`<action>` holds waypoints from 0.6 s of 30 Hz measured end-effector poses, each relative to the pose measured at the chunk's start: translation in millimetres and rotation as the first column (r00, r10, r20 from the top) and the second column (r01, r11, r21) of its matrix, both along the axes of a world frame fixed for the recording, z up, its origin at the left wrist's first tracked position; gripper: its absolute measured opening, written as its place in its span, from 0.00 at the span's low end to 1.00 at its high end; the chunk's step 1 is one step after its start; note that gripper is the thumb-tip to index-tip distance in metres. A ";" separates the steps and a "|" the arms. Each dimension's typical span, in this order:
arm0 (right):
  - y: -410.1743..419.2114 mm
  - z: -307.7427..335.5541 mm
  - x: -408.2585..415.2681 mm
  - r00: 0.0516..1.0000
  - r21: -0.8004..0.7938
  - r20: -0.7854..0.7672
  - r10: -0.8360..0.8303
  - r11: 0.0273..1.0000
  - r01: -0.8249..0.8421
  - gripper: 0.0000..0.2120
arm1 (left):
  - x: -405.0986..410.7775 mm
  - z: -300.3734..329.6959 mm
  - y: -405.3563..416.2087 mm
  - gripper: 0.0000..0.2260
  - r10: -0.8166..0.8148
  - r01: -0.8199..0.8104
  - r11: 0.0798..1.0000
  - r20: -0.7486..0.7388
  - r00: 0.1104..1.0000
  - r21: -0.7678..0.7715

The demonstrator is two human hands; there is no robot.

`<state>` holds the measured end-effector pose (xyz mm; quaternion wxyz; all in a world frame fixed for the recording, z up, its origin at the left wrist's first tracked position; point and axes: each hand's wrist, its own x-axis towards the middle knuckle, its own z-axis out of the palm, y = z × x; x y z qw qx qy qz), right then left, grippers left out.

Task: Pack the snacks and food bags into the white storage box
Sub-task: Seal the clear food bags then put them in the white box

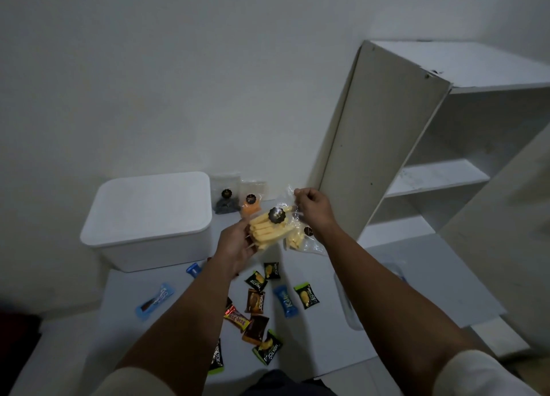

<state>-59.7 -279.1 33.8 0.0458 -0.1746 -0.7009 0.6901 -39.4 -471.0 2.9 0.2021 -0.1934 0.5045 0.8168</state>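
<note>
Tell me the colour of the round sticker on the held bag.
Black sticker with gold print, head view.

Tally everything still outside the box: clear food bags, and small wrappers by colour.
Clear bags: 4
Green wrappers: 5
Blue wrappers: 3
Brown wrappers: 2
Red wrapper: 1
Total: 15, not counting one scrap half hidden by the left arm.

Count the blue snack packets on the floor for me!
3: one at far left, one beside the white box, one among the dark packets. Arms may hide more.
</note>
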 end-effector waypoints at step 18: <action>-17.2 -2.2 -5.4 0.989 0.116 -0.114 0.093 0.990 -0.079 0.09 | -12.5 12.3 28.7 0.08 -0.173 -0.050 0.850 -0.366 0.914 -0.525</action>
